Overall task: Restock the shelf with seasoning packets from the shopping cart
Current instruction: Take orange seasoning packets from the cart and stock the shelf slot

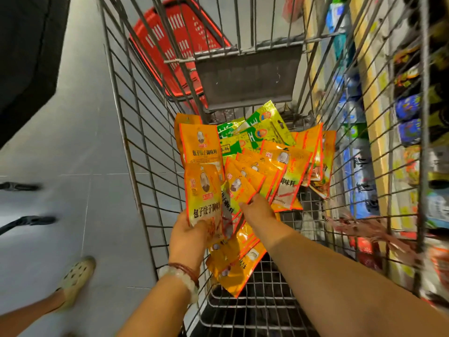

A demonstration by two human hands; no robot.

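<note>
**Both hands in the cart, gathering orange packets**

Left hand [187, 235], lower centre, gripped a stack of glossy orange seasoning packets [206, 190] by the bottom edge. Right hand [257, 210] pinched the edge of another flat packet [240, 188] in the fanned pile. Green packets [255, 130] lay behind. The wire shopping cart [145, 166] walls boxed in both sides; bare mesh floor showed at bottom. The blurred shelf [379, 142] sat at right, a red plastic basket [175, 45] at top.

Packets [267, 166] in cart [136, 147], shelf [379, 132] right

Orange seasoning packets [272, 166] are lying fanned inside the wire shopping cart [136, 142]. Green packets [252, 132] are sitting behind them.
</note>
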